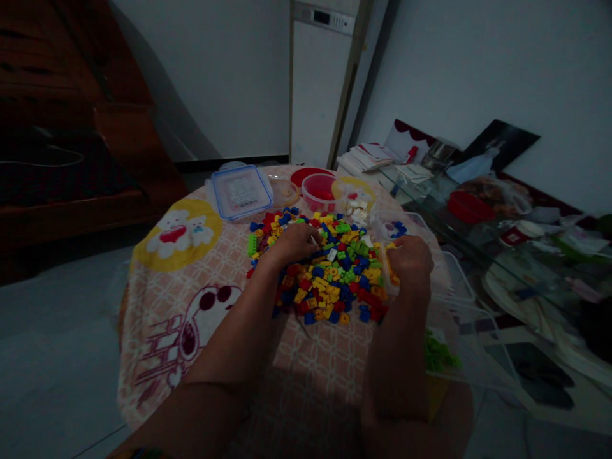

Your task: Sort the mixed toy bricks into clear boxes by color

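Observation:
A spread pile of small toy building bricks [329, 290] in red, yellow, blue, green and white covers the middle of the round table. My left hand [297, 244] is over the far left part of this pile, fingers curled down among the bricks. A pale spot shows at its fingertips, too dim to name. At the pile's right edge, my right hand [410, 260] is closed above a clear plastic box with yellow bricks [393, 266] in it. Whatever its fingers hold is hidden. Behind it, another clear box holds blue bricks [398, 228].
A blue-rimmed lid [241, 192] and a round tub with red pieces [321, 191] stand at the back, near white bricks [357, 211]. Green bricks [440, 352] lie in a clear box at right. A cluttered glass table [430, 220] adjoins on the right.

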### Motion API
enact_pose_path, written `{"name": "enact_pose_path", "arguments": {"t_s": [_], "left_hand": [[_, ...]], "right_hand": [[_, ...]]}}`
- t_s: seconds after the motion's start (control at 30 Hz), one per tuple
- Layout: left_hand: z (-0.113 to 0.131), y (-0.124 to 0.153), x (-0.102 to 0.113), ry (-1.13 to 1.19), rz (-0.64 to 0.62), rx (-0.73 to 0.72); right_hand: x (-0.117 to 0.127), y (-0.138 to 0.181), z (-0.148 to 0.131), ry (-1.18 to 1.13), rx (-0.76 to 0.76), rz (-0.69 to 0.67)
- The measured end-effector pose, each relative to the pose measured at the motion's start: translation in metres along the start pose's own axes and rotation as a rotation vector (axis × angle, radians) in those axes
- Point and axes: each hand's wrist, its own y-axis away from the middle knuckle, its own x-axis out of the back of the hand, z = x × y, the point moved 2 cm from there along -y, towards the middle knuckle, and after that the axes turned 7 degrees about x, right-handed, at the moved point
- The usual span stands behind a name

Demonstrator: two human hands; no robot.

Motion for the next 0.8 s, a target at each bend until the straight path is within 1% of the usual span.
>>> {"name": "enact_pose_path", "arguments": {"t_s": [0.07,0.13,0.23,0.3,0.37,0.47,0.6,0.67,0.8], "left_hand": [[-0.003,0.0,-0.001,-0.009,-0.045,0.001],[-0.004,-0.001,-0.004,-0.008,-0.076,-0.01],[-0.002,-0.002,-0.007,-0.024,-0.107,-0.036],[0.0,-0.002,-0.008,-0.056,-0.125,-0.041],[0.001,-0.002,-0.008,-0.086,-0.134,-0.045],[0.0,-0.001,-0.006,-0.112,-0.124,-0.069],[0.0,-0.001,-0.004,-0.151,-0.081,-0.089],[0.0,-0.001,-0.003,-0.162,-0.067,-0.091],[0.001,0.001,-0.001,-0.145,-0.059,-0.083]], "right_hand": [[0.005,-0.001,0.006,-0.03,-0.038,0.07],[0.006,-0.001,0.006,-0.088,-0.011,0.079],[0.002,0.001,-0.008,-0.228,0.127,-0.024],[-0.003,0.004,-0.024,-0.301,0.271,-0.118],[-0.009,0.008,-0.042,-0.32,0.412,-0.212],[-0.017,0.017,-0.067,-0.242,0.565,-0.345],[-0.028,0.026,-0.091,-0.078,0.693,-0.449],[-0.032,0.028,-0.097,-0.01,0.709,-0.475],[-0.037,0.03,-0.101,0.128,0.628,-0.484]]}}
